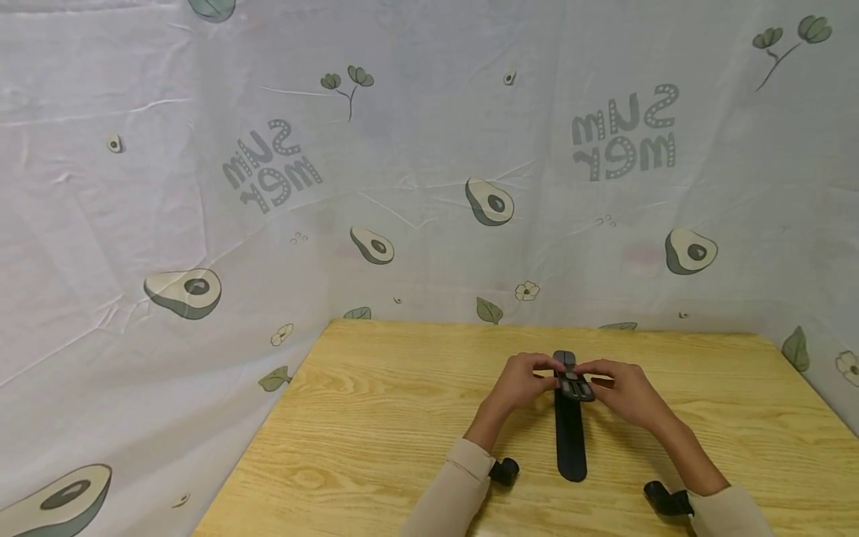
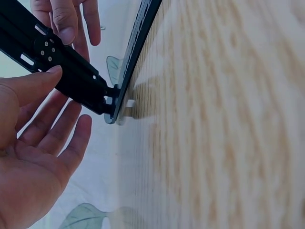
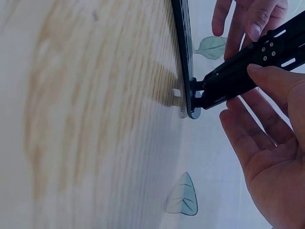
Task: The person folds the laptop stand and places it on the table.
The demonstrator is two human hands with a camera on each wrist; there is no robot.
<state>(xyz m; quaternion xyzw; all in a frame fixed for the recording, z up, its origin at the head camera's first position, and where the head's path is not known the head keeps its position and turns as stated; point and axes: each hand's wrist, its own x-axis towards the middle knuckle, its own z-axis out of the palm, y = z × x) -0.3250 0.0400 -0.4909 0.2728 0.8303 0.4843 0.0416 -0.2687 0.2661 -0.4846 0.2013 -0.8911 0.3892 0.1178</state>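
Observation:
A black hinged folding stand (image 1: 571,440) is on the wooden table, its long flat base strip lying lengthwise. From a hinge at the base's far end, a raised arm (image 2: 71,71) tilts up, with slots and several small rivets, as the left wrist view shows. My left hand (image 1: 522,384) pinches this arm from the left, thumb on the near face and fingers behind. On the other side my right hand (image 1: 625,389) grips the same arm, its thumb also lying on the near face in the right wrist view. The arm's upper end is cut off in both wrist views.
The wood-grain table (image 1: 389,418) reaches back to a pale cloth (image 1: 429,149) printed with avocados, leaves and lettering, which hangs behind and at both sides. Black wrist camera mounts (image 1: 505,471) sit at both beige sleeves (image 1: 451,492), low over the table.

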